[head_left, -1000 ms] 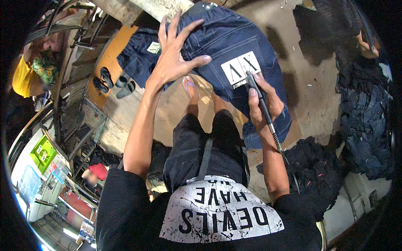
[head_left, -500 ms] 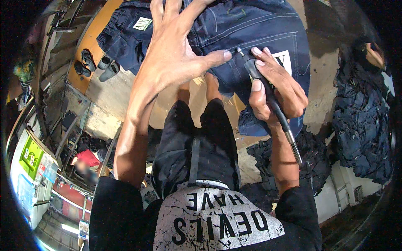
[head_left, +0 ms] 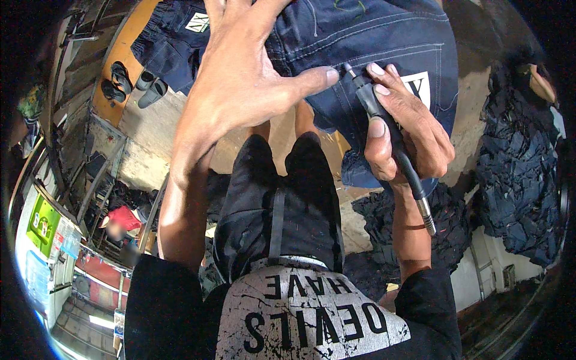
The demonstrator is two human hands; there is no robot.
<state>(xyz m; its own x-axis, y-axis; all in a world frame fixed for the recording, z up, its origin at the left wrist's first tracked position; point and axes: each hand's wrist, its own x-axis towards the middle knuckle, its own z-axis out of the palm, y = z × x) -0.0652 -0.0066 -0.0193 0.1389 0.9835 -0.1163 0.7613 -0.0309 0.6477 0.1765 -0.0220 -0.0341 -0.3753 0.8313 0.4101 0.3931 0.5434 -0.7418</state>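
Note:
A dark blue denim garment (head_left: 384, 39) with pale stitching and a pocket lies spread at the top of the view. My left hand (head_left: 246, 78) rests on it with fingers spread, the thumb pointing toward the pocket seam; its fingertips are cut off by the upper edge. In my right hand (head_left: 417, 126) is a black pen-shaped rotary tool (head_left: 368, 99), gripped like a pen. Its small metal tip is at the pocket's stitching, close to my left thumb; whether it touches the cloth I cannot tell. A white label (head_left: 418, 87) on the pocket is partly hidden by my right fingers.
Another dark garment (head_left: 171, 51) with an elastic waist lies at the upper left, near black sandals (head_left: 117, 83) and grey slippers (head_left: 151, 89). Dark cloth heaps (head_left: 516, 168) lie at right, more (head_left: 444, 210) behind my right forearm. A person in red (head_left: 124, 219) is at lower left.
The garment, both sandals and the other garment sit slightly shifted in the picture. My right hand and the rotary tool appear a little farther right, the tip slightly farther from my left thumb.

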